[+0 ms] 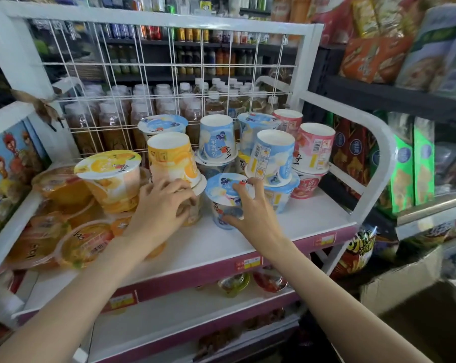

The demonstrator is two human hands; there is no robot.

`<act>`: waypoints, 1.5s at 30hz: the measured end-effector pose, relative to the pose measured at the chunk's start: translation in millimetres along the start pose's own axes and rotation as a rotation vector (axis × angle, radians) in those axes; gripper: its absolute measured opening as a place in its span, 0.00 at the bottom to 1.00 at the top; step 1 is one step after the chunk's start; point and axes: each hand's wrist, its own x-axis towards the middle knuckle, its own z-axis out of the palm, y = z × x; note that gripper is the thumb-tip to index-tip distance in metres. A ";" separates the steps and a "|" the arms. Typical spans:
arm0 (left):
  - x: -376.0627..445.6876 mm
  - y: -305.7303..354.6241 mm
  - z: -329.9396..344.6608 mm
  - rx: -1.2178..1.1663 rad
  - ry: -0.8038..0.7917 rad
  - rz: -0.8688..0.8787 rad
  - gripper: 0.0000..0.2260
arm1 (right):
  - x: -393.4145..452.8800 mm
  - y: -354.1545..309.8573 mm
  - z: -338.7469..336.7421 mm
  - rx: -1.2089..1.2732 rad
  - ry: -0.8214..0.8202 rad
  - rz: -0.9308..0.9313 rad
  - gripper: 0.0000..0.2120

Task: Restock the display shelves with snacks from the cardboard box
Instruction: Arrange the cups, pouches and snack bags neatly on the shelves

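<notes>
On the white top shelf stand stacked snack cups: yellow ones at the left, blue ones in the middle, pink ones at the right. My right hand grips an upright blue cup, fingers over its lid and thumb on its side. My left hand curls round a lower yellow cup, under an upturned yellow cup. The cardboard box sits at the lower right, its inside dark.
Flat orange jelly cups fill the shelf's left part. A wire grid backs the shelf, with bottles behind it. A lower shelf holds small cups. Snack bags and boxes fill the racks at the right.
</notes>
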 end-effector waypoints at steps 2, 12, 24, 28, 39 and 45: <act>-1.3 -0.6 -1.4 -0.049 0.001 -0.063 0.07 | 6.4 -1.6 -0.7 -0.012 -0.033 -0.009 0.29; 19.7 34.6 -5.6 -0.240 0.066 -0.036 0.23 | 41.9 42.8 -69.6 0.368 0.270 0.297 0.46; 30.9 45.2 21.8 -0.098 0.053 -0.141 0.31 | 50.8 33.4 -56.8 0.536 -0.050 0.160 0.41; 33.8 47.7 26.2 -0.070 0.116 -0.184 0.41 | 53.2 12.8 -36.9 0.435 -0.128 0.098 0.38; 45.7 57.2 29.8 0.014 0.056 -0.282 0.50 | 44.4 80.4 -54.9 -0.077 -0.133 0.144 0.34; 50.7 50.9 35.1 0.060 0.054 -0.273 0.49 | 59.8 72.3 -56.5 -0.308 -0.198 0.099 0.36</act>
